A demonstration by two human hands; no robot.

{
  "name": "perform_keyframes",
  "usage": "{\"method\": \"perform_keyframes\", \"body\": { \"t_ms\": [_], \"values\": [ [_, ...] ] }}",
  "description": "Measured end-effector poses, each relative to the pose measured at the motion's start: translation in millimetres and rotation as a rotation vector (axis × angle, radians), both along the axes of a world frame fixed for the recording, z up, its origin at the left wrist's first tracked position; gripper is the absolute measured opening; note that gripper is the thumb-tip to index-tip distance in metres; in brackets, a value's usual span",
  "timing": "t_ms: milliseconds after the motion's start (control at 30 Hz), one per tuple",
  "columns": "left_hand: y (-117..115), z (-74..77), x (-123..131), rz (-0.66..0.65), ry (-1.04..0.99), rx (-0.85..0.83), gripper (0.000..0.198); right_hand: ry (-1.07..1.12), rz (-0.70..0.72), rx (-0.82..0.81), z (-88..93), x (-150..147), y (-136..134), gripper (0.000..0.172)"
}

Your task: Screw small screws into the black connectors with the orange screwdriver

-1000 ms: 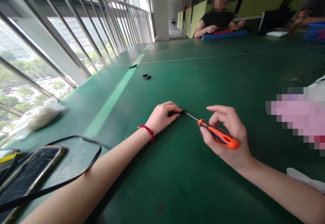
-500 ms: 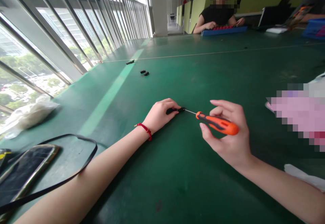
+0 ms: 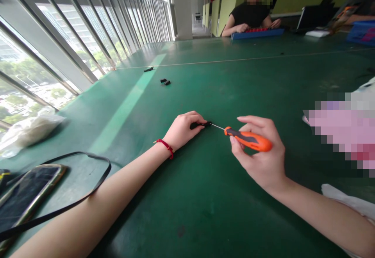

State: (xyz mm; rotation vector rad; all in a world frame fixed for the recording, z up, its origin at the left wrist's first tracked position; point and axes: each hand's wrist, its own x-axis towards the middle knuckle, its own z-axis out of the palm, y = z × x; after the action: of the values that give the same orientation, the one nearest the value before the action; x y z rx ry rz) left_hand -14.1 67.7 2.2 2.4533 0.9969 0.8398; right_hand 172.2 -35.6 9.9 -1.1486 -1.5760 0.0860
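Left grip (image 3: 183, 130) is closed on a small black part (image 3: 199, 125), fingers curled over it, the end poking out toward the right. Right grip (image 3: 259, 157) is narrow on a screwdriver (image 3: 248, 139), orange and black handle held between thumb and fingers. Its thin steel shaft (image 3: 218, 126) points left, and the tip looks to be touching the end of the black part. I can't see the exact contact at this size.

Red string bracelet (image 3: 165, 148) on my left wrist. Both forearms lie over the green tabletop (image 3: 205, 215).

Farther out, straight ahead, two small black pieces (image 3: 165, 81) sit close together, and another (image 3: 148, 69) lies just beyond them, well apart from my hands. Left of my left arm: a phone (image 3: 29, 195) with a black cord (image 3: 84, 156) looped around it, then a clear plastic bag (image 3: 29, 131) near the window railing (image 3: 88, 35). Right side: a pixelated pink object (image 3: 340, 123), too blurred to name, and a white cloth (image 3: 342, 198) by my right forearm.

Far end: a co-worker (image 3: 250, 16) with both hands at a blue tray (image 3: 257, 34) holding red parts.
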Motion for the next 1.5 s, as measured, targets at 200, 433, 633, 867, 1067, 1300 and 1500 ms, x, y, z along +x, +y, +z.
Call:
{"method": "perform_keyframes", "body": {
  "t_ms": [200,433,633,867,1067,1300,1500],
  "values": [
    [0,0.5,0,-0.002,-0.007,-0.002,0.014,-0.042,0.017,-0.03,-1.8,0,2,0.017],
    [0,0.9,1,-0.003,-0.005,0.002,0.015,-0.07,0.013,-0.006,-2.3,1,2,0.027],
    [-1,1.1,1,-0.003,-0.004,-0.004,0.015,-0.027,0.015,0.024,-2.1,0,2,0.041],
    [-2,2.4,1,0.002,0.005,-0.002,0.015,-0.03,0.001,0.03,-0.2,-1,3,0.047],
    [-2,2.6,1,0.003,0.009,-0.003,0.015,-0.017,0.004,-0.037,-1.6,-1,3,0.034],
    [-1,1.7,1,0.013,0.018,-0.005,0.016,-0.12,0.09,0.028,12.6,0,1,0.006],
    [0,-0.3,-1,0.098,0.097,0.035,0.017,-0.102,0.732,-0.132,49.3,4,-17,0.027]
  ]
}}
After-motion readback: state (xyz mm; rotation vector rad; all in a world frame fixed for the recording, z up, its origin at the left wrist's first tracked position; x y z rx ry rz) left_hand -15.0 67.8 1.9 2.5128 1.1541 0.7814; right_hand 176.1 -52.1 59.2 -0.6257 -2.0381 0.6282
